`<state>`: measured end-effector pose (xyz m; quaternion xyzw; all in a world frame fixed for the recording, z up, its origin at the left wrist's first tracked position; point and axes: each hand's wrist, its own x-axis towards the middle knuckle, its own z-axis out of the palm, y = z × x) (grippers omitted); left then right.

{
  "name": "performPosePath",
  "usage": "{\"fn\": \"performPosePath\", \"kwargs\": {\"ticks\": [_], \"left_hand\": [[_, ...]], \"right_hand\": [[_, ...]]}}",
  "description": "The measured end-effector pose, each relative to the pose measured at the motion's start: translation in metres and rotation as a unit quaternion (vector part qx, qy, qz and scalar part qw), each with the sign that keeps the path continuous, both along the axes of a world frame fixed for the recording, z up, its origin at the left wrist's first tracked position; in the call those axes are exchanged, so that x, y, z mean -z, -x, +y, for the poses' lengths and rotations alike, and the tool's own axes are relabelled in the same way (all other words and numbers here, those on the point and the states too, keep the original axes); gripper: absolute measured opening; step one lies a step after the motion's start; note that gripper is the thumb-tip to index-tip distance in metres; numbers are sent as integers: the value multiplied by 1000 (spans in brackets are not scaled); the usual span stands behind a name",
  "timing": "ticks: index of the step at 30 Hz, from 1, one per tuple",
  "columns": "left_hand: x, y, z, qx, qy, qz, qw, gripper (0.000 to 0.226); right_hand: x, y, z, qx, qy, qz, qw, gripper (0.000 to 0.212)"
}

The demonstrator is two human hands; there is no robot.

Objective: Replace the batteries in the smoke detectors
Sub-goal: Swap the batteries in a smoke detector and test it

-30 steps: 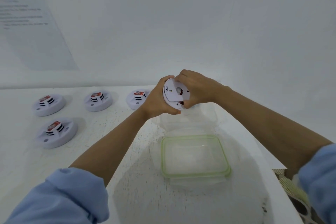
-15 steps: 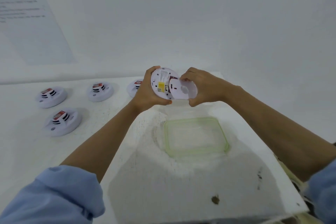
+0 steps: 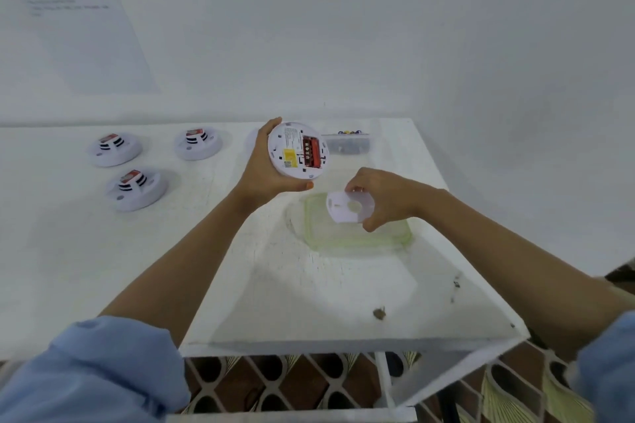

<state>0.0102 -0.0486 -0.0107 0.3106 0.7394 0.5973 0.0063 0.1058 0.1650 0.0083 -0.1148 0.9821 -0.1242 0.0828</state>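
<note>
My left hand point(image 3: 263, 170) grips a round white smoke detector point(image 3: 296, 152) with its back turned toward me. A yellow label and a red battery point(image 3: 310, 152) in its open bay show. My right hand point(image 3: 385, 197) pinches the detached white back plate point(image 3: 347, 208), holding it lower and to the right, above a clear container with a green rim point(image 3: 357, 244). Three more smoke detectors point(image 3: 113, 149) point(image 3: 197, 143) point(image 3: 136, 187) lie face up on the white table point(image 3: 309, 302) at the left.
A small clear box of batteries point(image 3: 348, 142) stands behind the held detector near the wall. A sheet of paper with text point(image 3: 68, 10) hangs on the wall at left. The table's front edge and right corner are near, with patterned floor below.
The back plate has come off the detector. My right hand carried it down and right over the container, while my left hand turned the detector's open back toward me.
</note>
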Motion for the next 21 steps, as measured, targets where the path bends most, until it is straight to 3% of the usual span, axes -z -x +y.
{"fn": "performPosePath", "kwargs": {"ticks": [6,8,11,14,17,21], "left_hand": [[-1,-12,-3,5,10,4,1000,101],[-4,-11,-5,2,9,6,1000,103],[-10,-9,-3,18,0,-7,1000,105],[-16,-5,3,34,-3,-5,999,109],[-24,2,7,41,-8,-10,999,110],[-32,20,6,82,8,-29,996,116]], "right_hand": [[12,1,7,25,22,-37,999,70],[2,1,8,39,99,2,994,51],[-22,8,1,51,259,128,956,30],[-39,24,-15,56,335,154,928,41],[-47,44,-26,41,328,112,937,56],[-48,68,-22,44,330,131,934,59]]}}
